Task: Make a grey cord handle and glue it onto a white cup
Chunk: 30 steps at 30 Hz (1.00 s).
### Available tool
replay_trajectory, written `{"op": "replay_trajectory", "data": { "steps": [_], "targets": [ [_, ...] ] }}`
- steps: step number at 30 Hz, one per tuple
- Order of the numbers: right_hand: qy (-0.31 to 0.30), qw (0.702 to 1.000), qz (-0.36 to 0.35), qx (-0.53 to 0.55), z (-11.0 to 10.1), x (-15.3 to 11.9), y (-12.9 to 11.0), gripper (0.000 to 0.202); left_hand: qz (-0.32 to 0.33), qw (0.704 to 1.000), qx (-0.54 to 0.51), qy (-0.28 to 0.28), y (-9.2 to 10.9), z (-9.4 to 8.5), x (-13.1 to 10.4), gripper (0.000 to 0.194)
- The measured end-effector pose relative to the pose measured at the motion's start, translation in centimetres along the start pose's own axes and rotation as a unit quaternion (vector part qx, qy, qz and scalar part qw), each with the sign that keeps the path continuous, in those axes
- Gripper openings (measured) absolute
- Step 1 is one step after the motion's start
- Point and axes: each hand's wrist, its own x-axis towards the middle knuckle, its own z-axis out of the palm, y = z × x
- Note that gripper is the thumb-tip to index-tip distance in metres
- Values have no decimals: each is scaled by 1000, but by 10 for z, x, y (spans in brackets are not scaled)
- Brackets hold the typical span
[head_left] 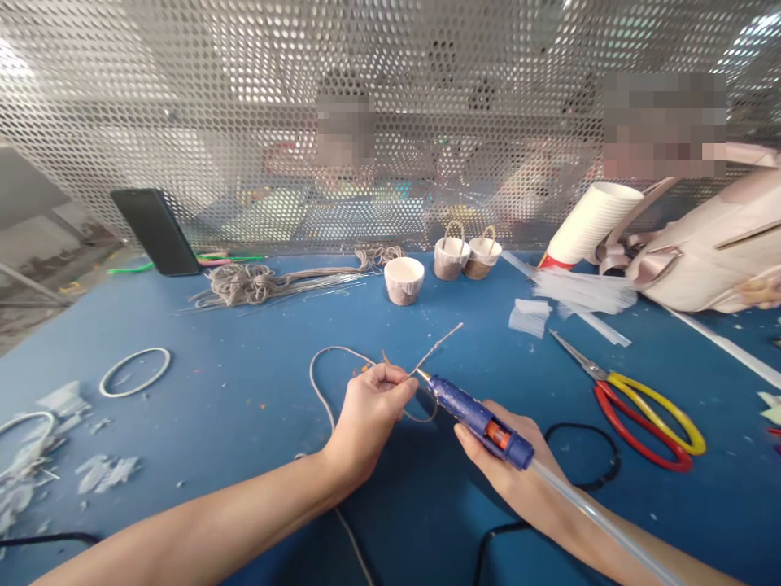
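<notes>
Between thumb and fingers, my left hand [379, 407] pinches a thin cord [440, 342], whose short end sticks out up and to the right. The rest of the cord loops behind the hand and runs down toward the table's front edge. My right hand [503, 448] grips a blue hot glue gun [457, 403] with a clear glue stick [601, 517] in its rear. The gun's nozzle points up-left and meets or nearly meets the cord beside my left fingertips. Most of my right fingers are hidden behind the gun.
Beyond the hands stand a small white-and-brown cup [403, 282] and two with handles [451, 259]. Bundled cord [244, 283] and a phone [155, 232] are back left. Scissors [634, 407], gauzy strips [582, 289], paper cups [591, 221] and a bag [713, 244] lie right. A perforated metal screen [244, 122] borders the table.
</notes>
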Motion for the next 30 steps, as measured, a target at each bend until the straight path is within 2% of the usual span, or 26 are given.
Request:
{"op": "replay_trajectory", "data": {
  "steps": [4,10,14,20,25,30],
  "targets": [
    [-11,1000,-15,-10,0,0,1,23,4,1000,-10,-1,1,1,1,20],
    [16,1000,-17,-20,0,-1,2,24,4,1000,-1,-4,1,0,1,20],
    [-2,1000,-24,-19,0,-1,3,20,9,1000,3,-10,0,0,1,19],
    [57,998,0,-21,-6,4,-2,23,7,1000,-12,-7,-1,0,1,21],
    [28,998,-40,-26,-4,2,0,24,8,1000,3,-8,-1,-1,1,20],
    [63,998,-13,-24,-4,3,3,21,10,1000,-8,-5,-1,-1,1,21]
  ]
}}
